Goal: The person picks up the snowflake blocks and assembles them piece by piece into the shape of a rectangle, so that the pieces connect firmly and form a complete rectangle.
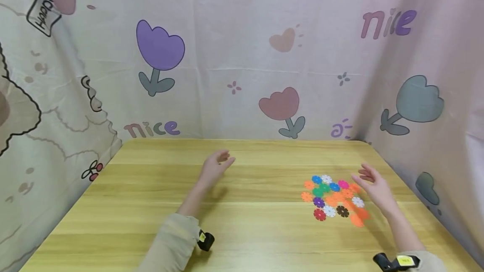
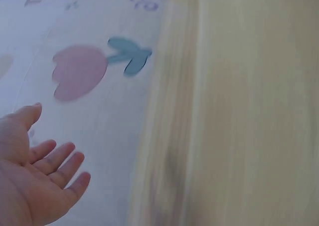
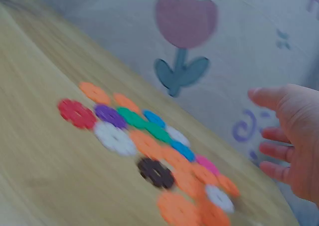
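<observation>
A loose cluster of flat, notched plastic discs (image 1: 319, 202) lies on the right half of the wooden table (image 1: 257, 238). Orange ones are most common, among red, white, purple, green, blue, pink and a dark brown disc (image 3: 156, 172). My right hand (image 1: 374, 186) hovers at the cluster's right side, fingers relaxed and holding nothing. Over the table left of centre is my left hand (image 1: 215, 167), well apart from the discs. In the left wrist view its fingers (image 2: 62, 163) are loosely bent, with nothing in them.
A printed cloth (image 1: 227, 41) with tulips and lettering hangs behind the table's back edge and along both sides. Each wrist carries a small black camera, one by the left sleeve (image 1: 170, 238).
</observation>
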The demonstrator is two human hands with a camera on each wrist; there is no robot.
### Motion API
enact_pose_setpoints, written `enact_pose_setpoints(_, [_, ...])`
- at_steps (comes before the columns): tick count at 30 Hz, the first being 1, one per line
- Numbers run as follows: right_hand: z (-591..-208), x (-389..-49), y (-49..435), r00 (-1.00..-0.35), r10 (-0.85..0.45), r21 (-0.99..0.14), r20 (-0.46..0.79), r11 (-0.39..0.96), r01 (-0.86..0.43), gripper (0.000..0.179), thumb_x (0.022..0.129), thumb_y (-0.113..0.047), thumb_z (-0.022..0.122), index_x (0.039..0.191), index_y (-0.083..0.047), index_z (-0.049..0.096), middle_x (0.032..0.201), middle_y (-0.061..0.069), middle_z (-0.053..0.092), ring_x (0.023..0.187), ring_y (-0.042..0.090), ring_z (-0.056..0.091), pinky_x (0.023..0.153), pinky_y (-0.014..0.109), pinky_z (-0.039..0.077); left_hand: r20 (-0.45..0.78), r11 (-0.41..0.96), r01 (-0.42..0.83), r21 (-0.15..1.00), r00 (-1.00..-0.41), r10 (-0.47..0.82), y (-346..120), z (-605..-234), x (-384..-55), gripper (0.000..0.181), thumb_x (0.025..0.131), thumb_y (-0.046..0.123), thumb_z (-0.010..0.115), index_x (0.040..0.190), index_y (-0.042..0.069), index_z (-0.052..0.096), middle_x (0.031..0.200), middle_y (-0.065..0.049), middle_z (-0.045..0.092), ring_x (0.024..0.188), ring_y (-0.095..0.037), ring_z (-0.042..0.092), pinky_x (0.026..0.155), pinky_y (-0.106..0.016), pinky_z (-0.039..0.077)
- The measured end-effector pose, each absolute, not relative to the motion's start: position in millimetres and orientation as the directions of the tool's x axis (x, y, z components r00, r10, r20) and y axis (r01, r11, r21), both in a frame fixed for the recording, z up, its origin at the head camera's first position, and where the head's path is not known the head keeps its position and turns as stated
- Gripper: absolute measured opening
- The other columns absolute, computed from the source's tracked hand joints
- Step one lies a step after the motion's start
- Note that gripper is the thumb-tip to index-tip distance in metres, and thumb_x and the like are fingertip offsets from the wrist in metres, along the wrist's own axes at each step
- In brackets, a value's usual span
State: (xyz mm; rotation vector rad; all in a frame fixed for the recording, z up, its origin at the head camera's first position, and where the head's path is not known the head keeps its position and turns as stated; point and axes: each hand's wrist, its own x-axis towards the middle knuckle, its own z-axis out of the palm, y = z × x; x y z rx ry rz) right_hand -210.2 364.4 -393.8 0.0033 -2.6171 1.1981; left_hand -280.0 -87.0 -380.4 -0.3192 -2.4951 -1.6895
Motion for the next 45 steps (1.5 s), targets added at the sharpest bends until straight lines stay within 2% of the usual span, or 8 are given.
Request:
enact_pose_setpoints(3, [-398, -200, 378, -0.973, 0.114, -0.752, 0.201, 0.654, -0.079, 0.063, 0.093, -0.021, 0.057, 0.136, 0.014, 0.028, 0.124, 0.035, 0.044, 0.089, -0.011, 0.046, 0.073, 0.013, 0.043, 0.231, 0.320, 0.258, 0.912, -0.965, 0.121, -67, -385, -277, 0.039, 0.088, 0.024, 0.065, 0.118, 0.000, 0.059, 0.108, -0.013, 0.064, 0.101, -0.027, 0.059, 0.086, -0.041, 0.048])
enact_pose_setpoints(5, [-402, -196, 385, -0.981, 0.102, -0.758, 0.165, 0.650, -0.060, 0.061, 0.092, -0.018, 0.058, 0.135, 0.015, 0.029, 0.121, 0.036, 0.045, 0.081, -0.020, 0.040, 0.067, 0.009, 0.041, 0.238, 0.312, 0.276, 0.909, -0.959, 0.156, -55, -388, -275, 0.033, 0.087, 0.024, 0.065, 0.110, 0.000, 0.063, 0.100, -0.010, 0.066, 0.094, -0.024, 0.061, 0.081, -0.038, 0.049])
enact_pose_setpoints(10, [-416, -192, 398, -0.998, 0.046, -0.726, 0.045, 0.687, -0.001, 0.060, 0.091, -0.020, 0.060, 0.130, 0.017, 0.033, 0.114, 0.032, 0.051, 0.081, -0.008, 0.048, 0.066, 0.020, 0.047, 0.222, 0.320, 0.298, 0.899, -0.942, 0.252, -24, -396, -273, 0.023, 0.087, 0.024, 0.066, 0.097, 0.003, 0.066, 0.090, -0.004, 0.065, 0.082, -0.017, 0.060, 0.071, -0.032, 0.050])
enact_pose_setpoints(16, [-425, -192, 398, -0.999, 0.040, -0.659, 0.001, 0.752, 0.030, 0.055, 0.086, -0.026, 0.067, 0.119, 0.015, 0.050, 0.099, 0.015, 0.060, 0.082, 0.012, 0.052, 0.063, 0.023, 0.044, 0.143, 0.315, 0.246, 0.916, -0.938, 0.317, 16, -401, -270, 0.018, 0.085, 0.022, 0.068, 0.092, 0.006, 0.068, 0.084, 0.000, 0.064, 0.075, -0.012, 0.057, 0.064, -0.026, 0.049])
enact_pose_setpoints(21, [-427, -195, 396, -1.000, 0.025, -0.651, -0.004, 0.758, 0.021, 0.051, 0.082, -0.024, 0.070, 0.114, 0.013, 0.055, 0.097, 0.011, 0.059, 0.080, 0.011, 0.049, 0.064, 0.023, 0.043, 0.092, 0.308, 0.209, 0.928, -0.930, 0.357, 42, -406, -268, 0.020, 0.083, 0.021, 0.070, 0.094, 0.004, 0.068, 0.085, 0.000, 0.063, 0.075, -0.011, 0.057, 0.063, -0.025, 0.048])
enact_pose_setpoints(30, [-429, -195, 396, -1.000, -0.009, -0.655, 0.016, 0.756, -0.017, 0.042, 0.081, -0.019, 0.072, 0.108, 0.010, 0.059, 0.096, 0.011, 0.059, 0.077, 0.007, 0.049, 0.065, 0.022, 0.044, 0.005, 0.351, 0.197, 0.915, -0.878, 0.479, 76, -418, -264, 0.032, 0.084, 0.018, 0.069, 0.109, -0.002, 0.063, 0.095, -0.004, 0.063, 0.086, -0.015, 0.059, 0.071, -0.027, 0.050])
enact_pose_setpoints(38, [-428, -196, 396, -1.000, -0.014, -0.650, -0.005, 0.760, -0.007, 0.037, 0.082, -0.017, 0.070, 0.105, 0.010, 0.059, 0.094, 0.010, 0.059, 0.077, 0.010, 0.050, 0.064, 0.023, 0.044, 0.013, 0.371, 0.211, 0.904, -0.883, 0.469, 95, -423, -261, 0.029, 0.084, 0.015, 0.069, 0.107, -0.002, 0.064, 0.090, -0.002, 0.062, 0.083, -0.013, 0.058, 0.069, -0.023, 0.049])
enact_pose_setpoints(45, [-429, -197, 395, -1.000, -0.018, -0.668, -0.021, 0.744, 0.001, 0.032, 0.081, -0.014, 0.071, 0.101, 0.008, 0.059, 0.093, 0.009, 0.058, 0.077, 0.011, 0.050, 0.064, 0.023, 0.044, -0.006, 0.446, 0.199, 0.873, -0.909, 0.417, 108, -427, -256, 0.025, 0.077, 0.011, 0.075, 0.099, 0.000, 0.067, 0.084, 0.000, 0.060, 0.076, -0.010, 0.054, 0.065, -0.021, 0.046])
